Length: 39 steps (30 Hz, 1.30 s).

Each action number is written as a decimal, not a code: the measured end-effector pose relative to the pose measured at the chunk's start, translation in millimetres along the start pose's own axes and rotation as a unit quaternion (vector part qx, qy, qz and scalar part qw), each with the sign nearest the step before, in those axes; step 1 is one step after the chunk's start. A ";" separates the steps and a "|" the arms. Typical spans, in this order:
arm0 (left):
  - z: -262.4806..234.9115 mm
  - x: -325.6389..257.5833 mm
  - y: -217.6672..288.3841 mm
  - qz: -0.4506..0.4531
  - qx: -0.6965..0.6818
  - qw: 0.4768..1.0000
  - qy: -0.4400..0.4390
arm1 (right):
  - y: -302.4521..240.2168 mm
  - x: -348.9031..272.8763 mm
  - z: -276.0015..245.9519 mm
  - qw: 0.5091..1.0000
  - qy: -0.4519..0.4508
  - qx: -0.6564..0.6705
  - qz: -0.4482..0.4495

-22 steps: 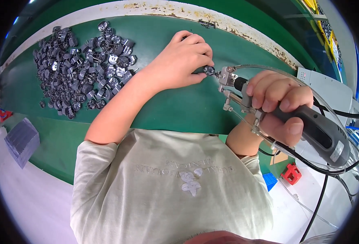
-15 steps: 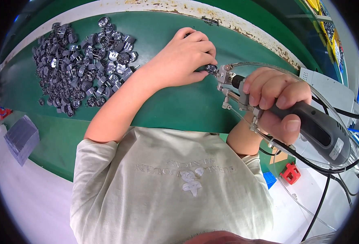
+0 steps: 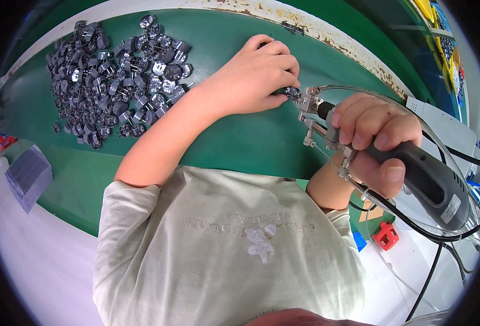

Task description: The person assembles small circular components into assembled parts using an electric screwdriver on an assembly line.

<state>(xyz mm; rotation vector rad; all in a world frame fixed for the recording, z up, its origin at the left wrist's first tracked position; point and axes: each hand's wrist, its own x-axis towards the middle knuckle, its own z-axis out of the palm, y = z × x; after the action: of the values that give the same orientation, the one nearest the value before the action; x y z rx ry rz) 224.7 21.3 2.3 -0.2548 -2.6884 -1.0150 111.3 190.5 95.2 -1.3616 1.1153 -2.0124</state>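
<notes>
- Small round part (image 3: 292, 93): dark with shiny glints, partly hidden, held at the fingertip end of the left grip (image 3: 261, 73) over the green tabletop (image 3: 240, 141).
- Handheld tool (image 3: 433, 179): dark grey, wrapped by the right grip (image 3: 378, 133), slanting from lower right to upper left; its silvery metal head (image 3: 308, 101) sits right by the part, contact unclear.

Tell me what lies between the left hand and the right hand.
In the head view: a small dark part pinched by the left hand, then the metal front end of the grey tool gripped by the right hand.
</notes>
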 end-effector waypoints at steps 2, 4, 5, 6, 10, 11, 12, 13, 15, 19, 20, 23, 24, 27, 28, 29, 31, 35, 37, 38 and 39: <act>0.2 0.0 0.0 -0.001 -0.004 1.000 -0.003 | 0.8 0.5 0.9 1.000 -0.005 -0.001 0.001; 0.4 -0.7 -0.2 -0.003 -0.005 1.000 -0.002 | 2.0 0.8 3.0 1.000 -0.006 -0.001 0.001; 0.5 -1.0 -0.3 -0.003 -0.006 1.000 -0.001 | 2.0 1.6 3.6 1.000 -0.007 0.000 0.001; 0.5 -1.3 -0.6 -0.005 -0.006 1.000 0.000 | 1.5 3.3 4.4 0.999 -0.017 -0.028 0.009; 0.3 0.2 -1.9 -0.005 -0.005 1.000 -0.003 | -5.9 12.1 13.6 0.994 -0.034 -0.095 0.049; -0.1 0.8 -1.1 -0.004 -0.003 1.000 -0.003 | -6.1 12.4 16.4 0.994 -0.035 -0.096 0.049; 0.1 0.8 0.2 -0.003 -0.003 1.000 -0.002 | -6.3 12.7 19.5 0.992 -0.027 -0.110 0.058; -0.8 2.0 -1.0 -0.004 -0.006 1.000 -0.012 | -5.2 15.6 21.2 0.990 -0.022 -0.125 0.063; -2.6 5.3 -3.1 -0.001 -0.004 1.000 -0.020 | -2.9 17.4 22.9 0.990 -0.018 -0.123 0.066; -1.2 0.2 -1.6 -0.006 0.009 1.000 -0.013 | 6.7 11.0 17.8 0.997 -0.028 -0.066 0.028; -2.4 0.3 0.4 -0.006 0.005 1.000 -0.013 | 5.9 10.8 15.7 0.999 -0.032 -0.025 -0.005; -7.1 0.9 4.6 -0.002 0.011 1.000 -0.024 | -16.7 8.7 1.3 0.995 -0.053 0.000 -0.080; -13.1 3.7 7.1 0.010 0.017 0.999 -0.025 | -27.0 9.4 -2.8 0.992 -0.060 0.003 -0.108; -33.1 3.5 4.8 -0.029 -0.015 0.999 -0.020 | -46.2 -1.9 -8.7 0.990 0.005 -0.038 -0.133; -43.1 8.8 2.0 -0.033 -0.007 0.999 -0.014 | -42.7 -4.4 -8.9 0.990 -0.002 -0.031 -0.138; -53.5 24.1 -2.8 -0.064 0.032 0.997 -0.018 | -45.5 -9.0 -8.1 0.985 0.045 -0.061 -0.153; -72.0 55.7 -23.8 -0.148 0.103 0.983 0.019 | -38.3 -14.3 -11.9 0.977 0.098 -0.077 -0.170; -96.5 127.1 -75.2 -0.309 0.173 0.935 -0.001 | -18.6 -7.5 -9.5 0.981 0.101 -0.070 -0.147; -85.6 121.6 -94.4 -0.338 0.158 0.927 0.040 | -9.5 -6.7 -8.7 0.984 0.103 -0.053 -0.136; -85.5 120.7 -91.1 -0.334 0.161 0.928 0.034 | -6.9 -7.9 -8.5 0.986 0.107 -0.040 -0.120; -82.5 114.8 -86.4 -0.297 0.126 0.942 0.088 | -8.2 -6.8 -6.8 0.986 0.115 -0.038 -0.112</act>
<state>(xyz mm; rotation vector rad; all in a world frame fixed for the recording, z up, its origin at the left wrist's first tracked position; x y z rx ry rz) 108.2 -89.5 42.3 0.7025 -2.7331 -0.7576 108.3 202.7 97.1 -1.3723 1.1916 -2.3603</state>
